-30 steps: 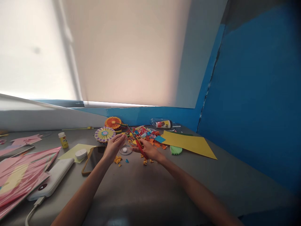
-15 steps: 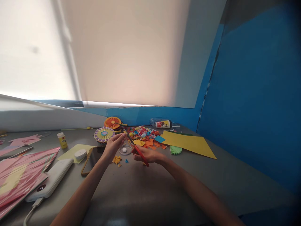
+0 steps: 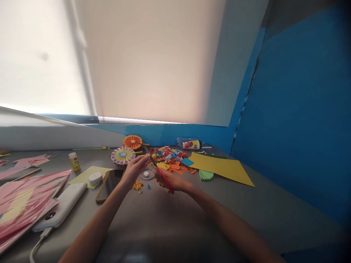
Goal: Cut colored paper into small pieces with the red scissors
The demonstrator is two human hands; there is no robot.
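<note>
Right hand (image 3: 170,181) has its grip closed on the red handles of the scissors (image 3: 161,174), whose blades slant up and to the far left, above the desk (image 3: 175,226). Left hand (image 3: 134,169) meets those blades with a narrow grip, fingertips (image 3: 143,159) drawn together beside the metal; whether they pinch anything is too small to tell. Just under the two hands a small clear dish (image 3: 147,174) sits on the desk, with orange and blue snippets (image 3: 137,186) on its near side. A heap of coloured paper scraps (image 3: 171,159) lies just beyond, and two pleated paper rosettes (image 3: 123,155) stand far left of it. A yellow sheet (image 3: 222,167) spreads to the right, touching a green folded fan (image 3: 205,175). To the left lie a phone (image 3: 109,184), a white power bank (image 3: 61,210) and pink sheets (image 3: 24,204)
</note>
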